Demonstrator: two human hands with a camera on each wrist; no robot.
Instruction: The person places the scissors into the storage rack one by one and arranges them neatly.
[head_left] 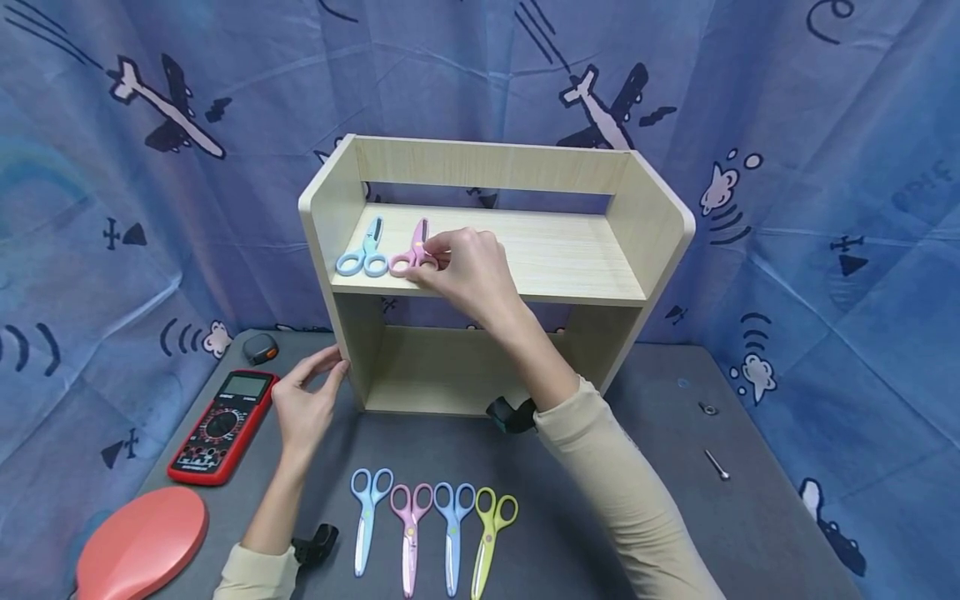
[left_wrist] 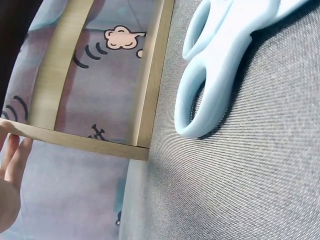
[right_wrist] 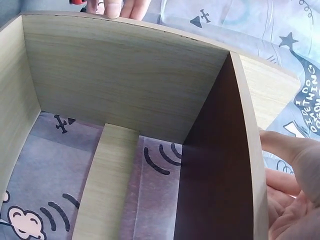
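On the upper board of a pale wooden shelf, my right hand pinches pink scissors by the handle end, their blades pointing to the back. Light blue scissors lie just left of them. In the right wrist view, my right hand is at the board's front edge, and the scissors are hidden. My left hand touches the front edge and outer face of the shelf's left side panel with its fingertips, holding nothing loose.
Light blue, pink, blue and yellow scissors lie in a row before the shelf. At left are a red multimeter, tape measure and red paddle-shaped object; at right, a bolt and nut.
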